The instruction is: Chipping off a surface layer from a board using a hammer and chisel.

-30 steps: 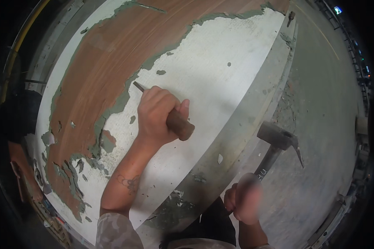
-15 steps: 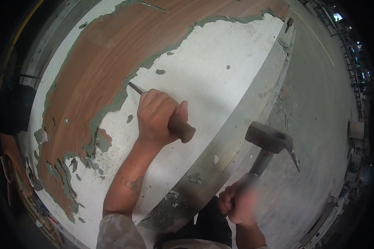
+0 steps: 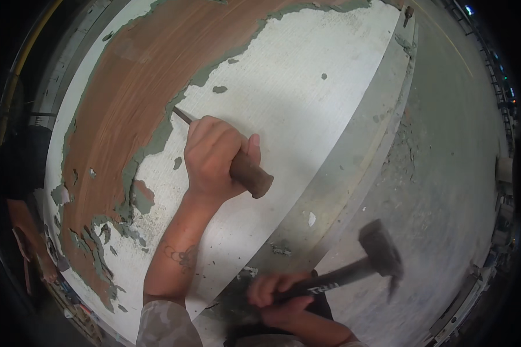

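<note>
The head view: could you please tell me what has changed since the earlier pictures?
The right hand has moved left and slightly down in the picture, with the hammer now lower and angled flatter. Nothing was picked up or let go; the left hand still grips the chisel.

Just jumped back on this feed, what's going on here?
The person's left hand grips a chisel, its tip at the ragged grey-green edge between the white surface and the exposed reddish-brown area. The right hand holds a claw hammer by its handle, the slightly blurred head off to the right, apart from the chisel. At the far left, another person's forearm is in view.
</note>
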The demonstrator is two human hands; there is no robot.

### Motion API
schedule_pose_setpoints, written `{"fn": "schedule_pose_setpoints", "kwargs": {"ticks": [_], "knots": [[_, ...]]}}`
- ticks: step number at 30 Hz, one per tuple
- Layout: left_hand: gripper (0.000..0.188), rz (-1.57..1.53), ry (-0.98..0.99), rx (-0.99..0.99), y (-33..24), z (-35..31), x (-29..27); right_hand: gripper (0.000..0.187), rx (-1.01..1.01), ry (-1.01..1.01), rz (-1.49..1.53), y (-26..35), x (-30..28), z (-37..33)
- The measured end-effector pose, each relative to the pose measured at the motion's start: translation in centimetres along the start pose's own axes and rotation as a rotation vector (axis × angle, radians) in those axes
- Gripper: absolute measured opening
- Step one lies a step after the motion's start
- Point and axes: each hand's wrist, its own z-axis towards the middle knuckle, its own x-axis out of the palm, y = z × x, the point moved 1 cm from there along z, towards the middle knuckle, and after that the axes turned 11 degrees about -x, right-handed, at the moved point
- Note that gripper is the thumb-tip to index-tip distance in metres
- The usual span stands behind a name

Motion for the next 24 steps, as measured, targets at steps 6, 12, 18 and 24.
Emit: {"fn": "schedule_pose_setpoints", "kwargs": {"ticks": [6,12,18,24], "knots": [[0.029,0.056,0.06,0.061,1.4,-1.4,0.7,0.048,0.336,-0.128,-0.368,-2.0,0.4,0.9],[0.028,0.095,0.004,0.095,1.4,-0.6,0.9,0.05,0.297,-0.162,-0.367,-1.4,0.3,-0.1],[0.026,0.119,0.075,0.059,1.4,-1.2,1.6,0.047,0.081,-0.138,-0.185,-2.8,-0.1,0.5],[0.026,0.155,0.082,0.052,1.7,-0.9,1.6,0.053,0.131,-0.249,-0.247,-2.7,-0.2,1.0]]}}
